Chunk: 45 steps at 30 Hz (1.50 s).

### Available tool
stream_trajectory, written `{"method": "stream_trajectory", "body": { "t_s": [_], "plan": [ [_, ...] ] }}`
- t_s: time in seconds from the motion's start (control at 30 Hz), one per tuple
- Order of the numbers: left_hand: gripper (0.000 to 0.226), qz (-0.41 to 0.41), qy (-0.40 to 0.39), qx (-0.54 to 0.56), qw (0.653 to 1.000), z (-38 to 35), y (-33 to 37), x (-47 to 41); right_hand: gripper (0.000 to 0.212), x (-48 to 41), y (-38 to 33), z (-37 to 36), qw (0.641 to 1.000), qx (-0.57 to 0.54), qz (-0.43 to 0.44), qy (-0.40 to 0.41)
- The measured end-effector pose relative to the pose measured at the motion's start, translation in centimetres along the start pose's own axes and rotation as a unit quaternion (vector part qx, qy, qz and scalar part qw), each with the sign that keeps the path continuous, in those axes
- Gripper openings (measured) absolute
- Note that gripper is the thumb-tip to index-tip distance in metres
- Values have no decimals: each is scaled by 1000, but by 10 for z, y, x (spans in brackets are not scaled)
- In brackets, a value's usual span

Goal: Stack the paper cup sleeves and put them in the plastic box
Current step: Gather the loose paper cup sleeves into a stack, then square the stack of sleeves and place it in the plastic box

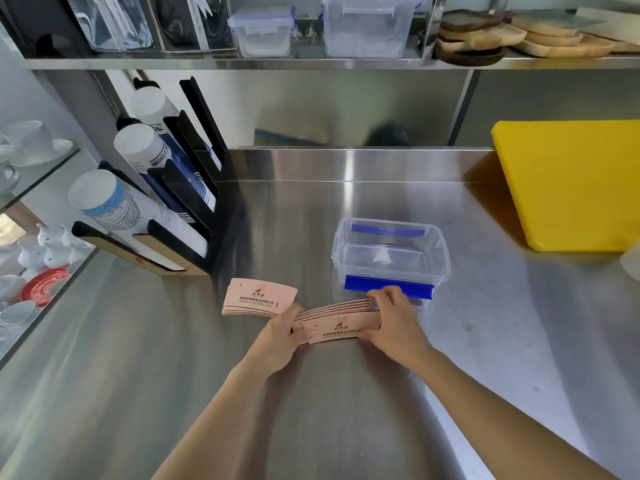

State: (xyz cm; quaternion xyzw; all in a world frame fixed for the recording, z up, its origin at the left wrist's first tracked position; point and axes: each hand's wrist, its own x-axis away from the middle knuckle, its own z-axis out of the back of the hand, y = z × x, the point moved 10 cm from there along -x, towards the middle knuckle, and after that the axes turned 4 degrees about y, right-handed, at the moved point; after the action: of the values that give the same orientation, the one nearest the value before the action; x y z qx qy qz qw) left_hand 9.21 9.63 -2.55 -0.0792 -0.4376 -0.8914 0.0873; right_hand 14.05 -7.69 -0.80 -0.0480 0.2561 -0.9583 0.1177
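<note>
These pink cup sleeves (337, 320) should be light, thin card, slippery against each other, so I pinch the fanned bundle at both ends: left hand (282, 336) and right hand (394, 322) closed on it, low over the surface, just before the open plastic box (391, 252). A second pile (259, 297) lies left.

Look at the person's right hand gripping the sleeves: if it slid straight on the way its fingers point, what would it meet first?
The right hand points forward and left, across the held sleeves. Probably it would first meet the plastic box's blue latch, though depth is unclear.
</note>
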Motion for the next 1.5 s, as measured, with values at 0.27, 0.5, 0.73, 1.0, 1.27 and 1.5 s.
{"method": "stream_trajectory", "body": {
  "t_s": [0.27, 0.5, 0.73, 1.0, 1.27, 1.5],
  "plan": [
    [11, -17, -34, -13, 999, -9, 4, -5, 54, 6, 22, -24, 975, -167, -75, -122],
    [17, 1, -55, -1, 998, -9, -2, -8, 25, 2, 24, -21, 972, -197, -67, -106],
    [29, 46, -11, 99, 994, -6, -21, -9, 24, 1, 26, -15, 972, -210, -62, -87],
    [21, 35, 44, 108, 993, 4, -23, -8, 13, 2, 28, -21, 963, -243, -72, -92],
    [22, 38, 170, 258, 950, 60, -20, -4, 18, -13, -6, -18, 917, -381, -101, -57],
    [21, 110, 244, 261, 928, 111, -47, -2, 23, -32, -52, -48, 875, -454, -143, -93]
  ]
}}
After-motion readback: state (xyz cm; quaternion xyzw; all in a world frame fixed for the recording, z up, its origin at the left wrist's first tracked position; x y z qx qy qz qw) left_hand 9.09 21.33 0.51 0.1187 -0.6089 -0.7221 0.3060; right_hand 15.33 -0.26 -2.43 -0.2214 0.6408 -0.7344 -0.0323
